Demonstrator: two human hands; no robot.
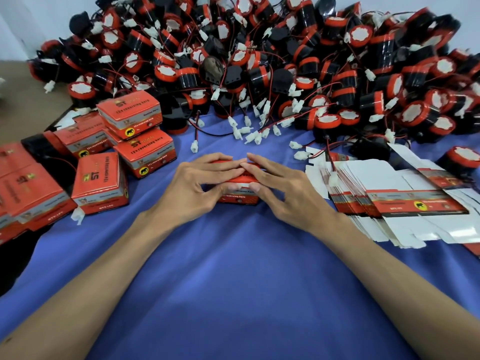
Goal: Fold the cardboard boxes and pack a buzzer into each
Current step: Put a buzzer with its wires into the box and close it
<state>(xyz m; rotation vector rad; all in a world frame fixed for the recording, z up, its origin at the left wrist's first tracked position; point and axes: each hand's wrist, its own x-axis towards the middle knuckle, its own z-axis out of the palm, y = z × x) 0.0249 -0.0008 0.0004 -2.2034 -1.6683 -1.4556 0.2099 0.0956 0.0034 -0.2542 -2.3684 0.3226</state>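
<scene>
A small red cardboard box (240,197) stands on the blue cloth in the middle of the view. My left hand (197,185) and my right hand (280,188) both lie over it, fingers pressing on its red top flap and thumbs against its front side. Most of the box is hidden under my fingers; whether a buzzer is inside cannot be seen. A large heap of black and red buzzers (259,61) with red-black wires and white plugs fills the far side.
Several closed red boxes (100,181) are stacked at the left. A fanned stack of flat unfolded box blanks (405,206) lies at the right. Loose white plugs (249,133) trail onto the blue cloth (233,281) just beyond my hands.
</scene>
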